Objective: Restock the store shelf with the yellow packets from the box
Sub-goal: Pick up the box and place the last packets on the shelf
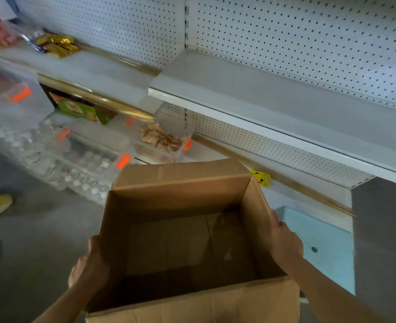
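- Box (192, 241): brown cardboard, open top, flaps up at the far and near sides; sits low centre of view, held off the floor between both hands. Inside looks bare: only the brown bottom and a pale scuff show.
- Left hand (88, 266): at 9 o'clock of the box, pressed to its outer left wall, fingers curled onto the cardboard; grip closed on the wall.
- Right hand (285, 243): at 3 o'clock of the box, palm flat on the outer right wall, fingers wrapping the wall's edge; grip holding the box.
- Yellow packet (260, 178): one, with a cartoon face, at 1 o'clock just beyond the box's far right corner, on the low shelf ledge by the pegboard back.
- Shelf (273, 108): white, with a pegboard back, at 12 to 2 o'clock above the box; its top surface bare.
- Blue tray (327, 241): pale, at 3 o'clock, just beside the right hand, low down.
- Clear bin (166, 141): at 11 o'clock beyond the box, holds brown wrapped snacks; orange tag on front.
- Gold packets (57, 44): far at 10 o'clock on the upper left shelf; blurred.
- Bottles (75, 173): shrink-wrapped packs on the floor at 10 o'clock.
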